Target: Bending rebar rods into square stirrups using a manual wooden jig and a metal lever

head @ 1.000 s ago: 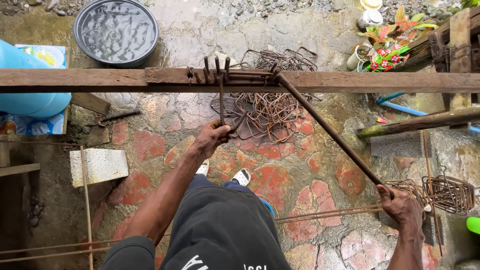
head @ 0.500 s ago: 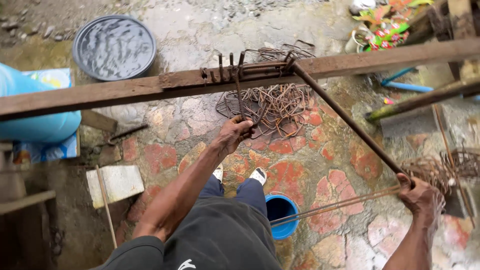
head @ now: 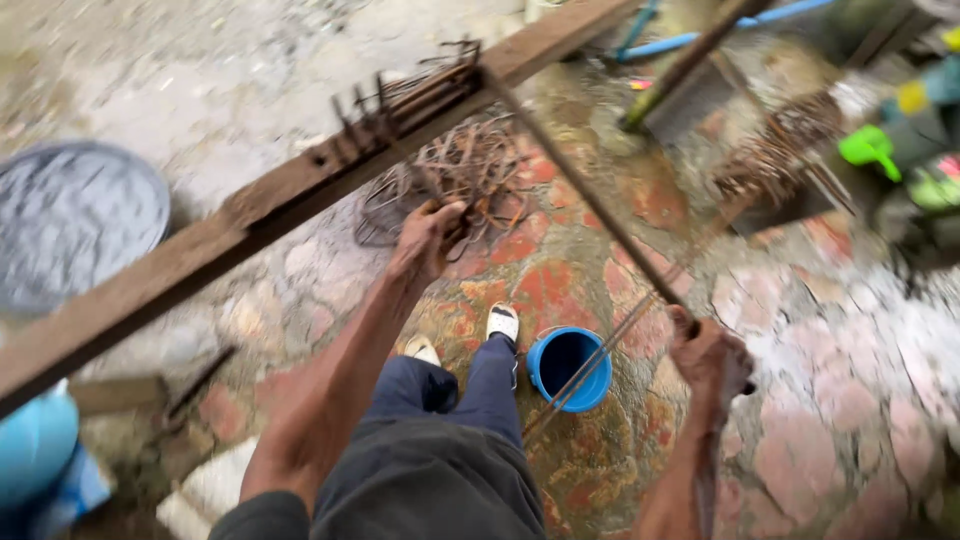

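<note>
A long rusty lever bar (head: 580, 190) runs from pegs on a wooden beam (head: 250, 210) down to my right hand (head: 712, 358), which grips its lower end. My left hand (head: 428, 238) is closed on a thin steel rod (head: 405, 160) just below the beam, where several metal pegs stick up. Bent rusty wire rings (head: 480, 170) lie heaped on the stone floor behind my left hand. More thin rods (head: 600, 360) cross under the lever near my right hand.
A small blue bucket (head: 566, 366) stands by my feet. A grey round basin (head: 70, 225) sits at the left and a blue barrel (head: 35, 440) at the lower left. Another pile of wire rings (head: 780, 155) and green plastic items (head: 870, 148) are at the upper right.
The view has swung left and tilted, so the beam now slants. My right hand has pulled the lever bar closer to my body. My left hand stays on the rod.
</note>
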